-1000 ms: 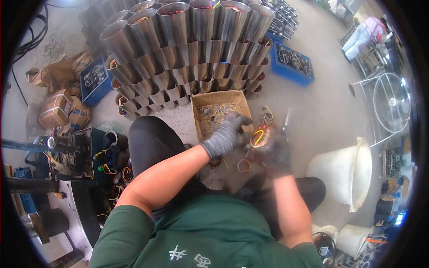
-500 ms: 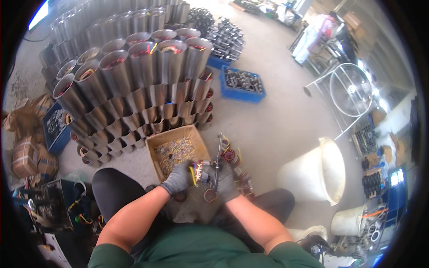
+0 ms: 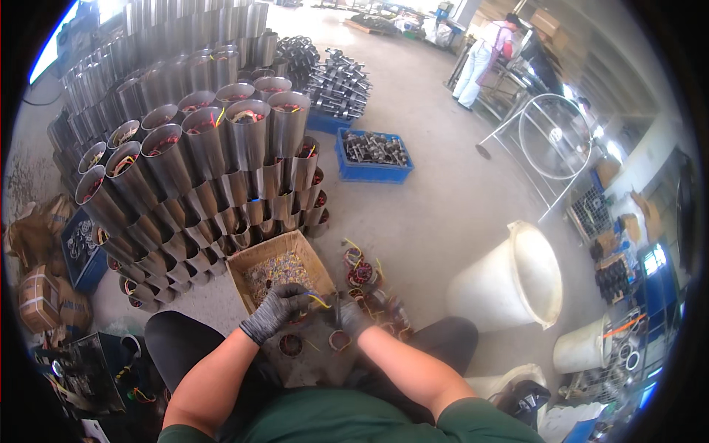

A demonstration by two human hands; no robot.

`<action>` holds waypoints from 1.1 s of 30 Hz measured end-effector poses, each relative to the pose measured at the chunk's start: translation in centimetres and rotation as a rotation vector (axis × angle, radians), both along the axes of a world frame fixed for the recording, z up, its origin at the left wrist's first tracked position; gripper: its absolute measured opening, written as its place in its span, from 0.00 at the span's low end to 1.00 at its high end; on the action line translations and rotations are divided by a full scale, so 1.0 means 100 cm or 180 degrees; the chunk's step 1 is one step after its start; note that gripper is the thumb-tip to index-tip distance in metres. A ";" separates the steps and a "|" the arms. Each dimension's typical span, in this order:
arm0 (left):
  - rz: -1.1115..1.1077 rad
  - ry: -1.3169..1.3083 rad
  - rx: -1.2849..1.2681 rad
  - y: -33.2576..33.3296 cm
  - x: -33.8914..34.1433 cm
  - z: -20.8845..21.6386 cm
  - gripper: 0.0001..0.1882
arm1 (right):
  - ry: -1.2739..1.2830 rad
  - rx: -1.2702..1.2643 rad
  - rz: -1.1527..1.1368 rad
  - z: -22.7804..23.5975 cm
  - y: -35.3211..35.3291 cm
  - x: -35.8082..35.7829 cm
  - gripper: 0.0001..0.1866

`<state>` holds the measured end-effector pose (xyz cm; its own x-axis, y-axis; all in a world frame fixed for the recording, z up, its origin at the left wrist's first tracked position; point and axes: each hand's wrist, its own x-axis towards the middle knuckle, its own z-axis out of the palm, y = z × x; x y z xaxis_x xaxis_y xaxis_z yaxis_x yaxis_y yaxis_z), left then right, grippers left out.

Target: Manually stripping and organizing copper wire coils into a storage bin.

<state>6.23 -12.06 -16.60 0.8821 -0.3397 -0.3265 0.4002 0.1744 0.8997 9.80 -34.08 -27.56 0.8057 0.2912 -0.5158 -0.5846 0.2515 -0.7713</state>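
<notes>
My left hand (image 3: 279, 304), in a grey knit glove, is closed by the near side of the cardboard box (image 3: 325, 267). Its fingertips pinch yellow and blue wires (image 3: 319, 299); whatever they run to is mostly hidden under the hand. Just to the right, my right hand (image 3: 353, 316), gloved too, is curled near the wire ends. What it holds is too dark and blurred to name. Small wound motor coils with coloured leads, one a coil (image 3: 291, 345) between my knees, another a coil (image 3: 340, 340) below my right hand, lie on the floor.
Multicoloured small bits (image 3: 281, 272) fill the box. Beyond rise stacked metal cylinders (image 3: 247, 144) with wires inside. A blue crate (image 3: 375, 176) of metal parts stands behind, a white bucket (image 3: 484, 288) to the right. More coils (image 3: 360, 274) lie near. A person (image 3: 480, 63) stands far right.
My left hand held a wound coil up beside a long dark tool in my right; now the hands are slightly apart, with wires showing between them. The tool no longer shows clearly. The view has shifted.
</notes>
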 end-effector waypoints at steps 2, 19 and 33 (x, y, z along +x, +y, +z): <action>0.0331 0.0096 0.0087 0.000 -0.010 -0.003 0.11 | 0.0139 -0.0100 -0.0307 0.064 0.026 -0.022 0.20; -0.0304 -0.0492 0.1268 -0.011 -0.016 -0.007 0.09 | -0.0208 -0.0088 0.0109 0.087 0.013 -0.008 0.29; 0.0014 0.0109 0.0375 -0.009 -0.029 0.000 0.10 | -0.0339 -0.0520 0.1251 0.108 0.002 0.003 0.26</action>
<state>3.36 -12.97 -16.62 0.8711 -0.2932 -0.3939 0.4305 0.0702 0.8999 10.14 -33.91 -16.72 0.7011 0.5077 -0.5007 -0.5267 -0.1046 -0.8436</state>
